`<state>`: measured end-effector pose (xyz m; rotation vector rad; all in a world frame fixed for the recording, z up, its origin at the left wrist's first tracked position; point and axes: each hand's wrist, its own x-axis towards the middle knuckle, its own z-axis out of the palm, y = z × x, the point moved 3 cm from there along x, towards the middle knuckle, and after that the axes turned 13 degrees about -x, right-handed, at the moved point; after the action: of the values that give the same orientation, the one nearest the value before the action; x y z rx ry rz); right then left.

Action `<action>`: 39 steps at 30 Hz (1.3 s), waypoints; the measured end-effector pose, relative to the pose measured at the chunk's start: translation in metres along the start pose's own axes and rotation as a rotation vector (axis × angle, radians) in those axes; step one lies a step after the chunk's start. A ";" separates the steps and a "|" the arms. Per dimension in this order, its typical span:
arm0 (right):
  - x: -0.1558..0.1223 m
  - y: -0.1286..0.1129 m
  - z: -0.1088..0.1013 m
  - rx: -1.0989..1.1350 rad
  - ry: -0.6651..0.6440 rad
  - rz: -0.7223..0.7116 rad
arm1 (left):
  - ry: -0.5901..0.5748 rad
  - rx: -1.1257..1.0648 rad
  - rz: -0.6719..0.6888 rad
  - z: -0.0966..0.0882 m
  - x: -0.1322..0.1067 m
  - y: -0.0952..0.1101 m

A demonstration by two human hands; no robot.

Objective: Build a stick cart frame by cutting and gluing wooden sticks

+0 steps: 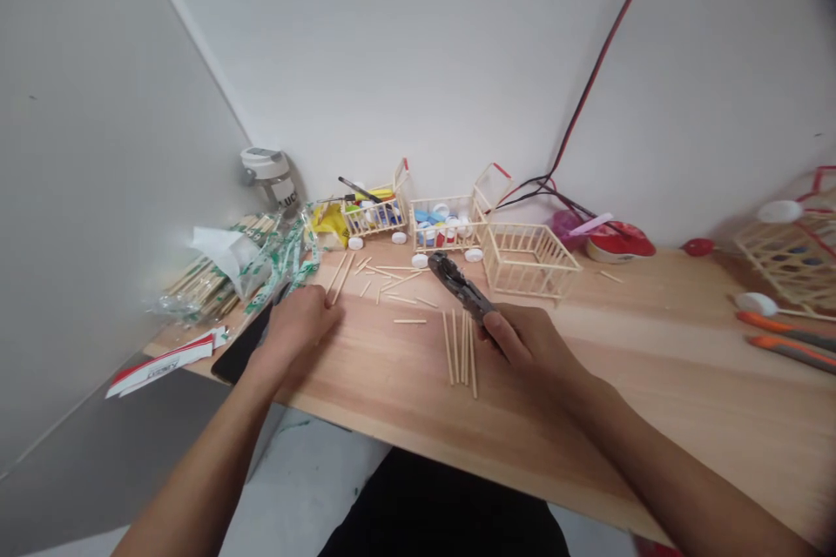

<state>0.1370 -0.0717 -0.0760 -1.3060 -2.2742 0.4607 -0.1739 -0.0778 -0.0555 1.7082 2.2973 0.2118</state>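
My right hand (532, 339) is closed around the handles of dark pliers (457, 278), whose jaws point up and left over the wooden table (653, 383). Just left of that hand lie several long wooden sticks (461, 348) side by side. My left hand (297, 326) rests on the table near its left edge with fingers curled, touching a long stick (340, 277); whether it grips anything is unclear. Shorter stick pieces (398, 283) are scattered between the hands.
Three small stick-built carts stand at the back: one (375, 211) and another (450, 224) filled with bottle caps, one (529, 259) without caps. Green-printed chopstick wrappers (248, 265), a black phone (245, 348), orange-handled tools (790, 339), a larger stick frame (790, 252), red and black cables (575, 122).
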 end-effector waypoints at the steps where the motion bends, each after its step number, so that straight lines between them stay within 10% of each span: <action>1: 0.000 0.000 0.000 0.002 0.002 -0.001 | 0.018 -0.031 0.004 -0.001 -0.002 -0.002; 6: -0.001 -0.002 0.001 0.179 -0.010 0.064 | 0.172 -0.421 0.161 -0.005 -0.023 0.007; 11: -0.003 -0.007 -0.002 0.381 -0.029 0.188 | -0.260 -1.040 0.335 0.018 -0.049 0.071; 17: -0.005 -0.010 -0.003 0.543 0.015 0.277 | -0.572 -1.211 0.349 0.044 -0.056 0.128; 20: -0.004 -0.007 -0.005 0.568 0.073 0.344 | -0.593 -1.106 0.380 0.046 -0.053 0.131; 26: -0.002 -0.004 -0.010 0.599 0.138 0.374 | -0.104 -0.214 0.433 0.049 -0.043 0.115; 39: -0.001 -0.005 -0.007 0.562 0.132 0.260 | -0.120 0.028 0.432 0.053 -0.034 0.126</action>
<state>0.1379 -0.0747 -0.0679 -1.2818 -1.6931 0.9872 -0.0336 -0.0761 -0.0668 2.1508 1.8330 0.1544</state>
